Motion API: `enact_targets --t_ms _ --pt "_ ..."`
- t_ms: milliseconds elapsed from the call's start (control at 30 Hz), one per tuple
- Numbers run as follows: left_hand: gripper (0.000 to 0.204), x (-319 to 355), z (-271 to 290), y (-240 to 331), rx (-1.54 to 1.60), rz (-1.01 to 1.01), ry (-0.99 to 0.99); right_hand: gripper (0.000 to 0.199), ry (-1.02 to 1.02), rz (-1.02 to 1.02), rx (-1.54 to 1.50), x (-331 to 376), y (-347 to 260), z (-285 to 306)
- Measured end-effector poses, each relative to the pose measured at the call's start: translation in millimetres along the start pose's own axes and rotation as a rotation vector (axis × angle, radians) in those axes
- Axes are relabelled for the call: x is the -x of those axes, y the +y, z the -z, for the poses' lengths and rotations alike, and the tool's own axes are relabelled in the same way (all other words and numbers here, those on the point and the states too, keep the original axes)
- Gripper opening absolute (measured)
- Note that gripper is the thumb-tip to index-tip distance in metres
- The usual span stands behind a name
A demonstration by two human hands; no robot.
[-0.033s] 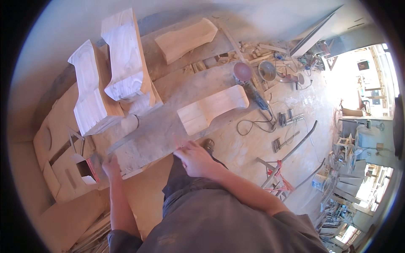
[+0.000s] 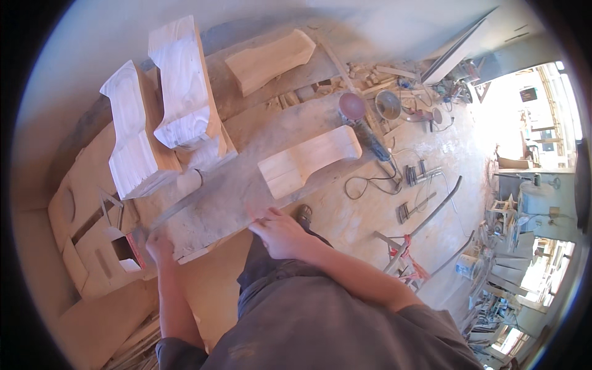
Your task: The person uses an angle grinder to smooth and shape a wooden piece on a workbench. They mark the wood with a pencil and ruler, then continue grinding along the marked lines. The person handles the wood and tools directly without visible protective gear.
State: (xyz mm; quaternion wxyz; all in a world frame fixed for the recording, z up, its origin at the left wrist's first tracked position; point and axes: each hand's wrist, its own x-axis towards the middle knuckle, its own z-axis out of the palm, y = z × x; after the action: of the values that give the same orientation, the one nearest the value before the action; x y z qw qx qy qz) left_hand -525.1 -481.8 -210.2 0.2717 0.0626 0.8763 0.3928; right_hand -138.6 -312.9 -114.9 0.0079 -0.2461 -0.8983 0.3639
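At the far right, a white bucket [image 2: 468, 265] bears markings too small to read. The left hand [image 2: 160, 245], its forearm extended forward, lies at the near edge of the workbench [image 2: 216, 213], beside a red-edged box [image 2: 135, 248]. The right hand [image 2: 280, 234], forearm angled inward, has partly curled fingers; whether either hand grasps anything cannot be told. Beyond it, a curved wooden block [image 2: 311, 159] rests on the workbench.

- We were in a woodworking workshop.
- Beyond the right hand [image 2: 280, 234], we saw a shaped wooden block [image 2: 302, 163] on a dusty bench [image 2: 222, 209].
- Farther out from that hand lay a corded power tool [image 2: 373, 140] and wood offcuts [image 2: 388, 72].
- Ahead of the left hand [image 2: 160, 245], we saw more shaped wood pieces [image 2: 131, 123].
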Motion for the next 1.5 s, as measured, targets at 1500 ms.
enact_targets --t_ms 1500 --pt "0.069 73.6 -99.3 -161.8 -1.084 0.045 0.48 0.054 0.258 -0.327 -0.083 103.6 393.1 167.8"
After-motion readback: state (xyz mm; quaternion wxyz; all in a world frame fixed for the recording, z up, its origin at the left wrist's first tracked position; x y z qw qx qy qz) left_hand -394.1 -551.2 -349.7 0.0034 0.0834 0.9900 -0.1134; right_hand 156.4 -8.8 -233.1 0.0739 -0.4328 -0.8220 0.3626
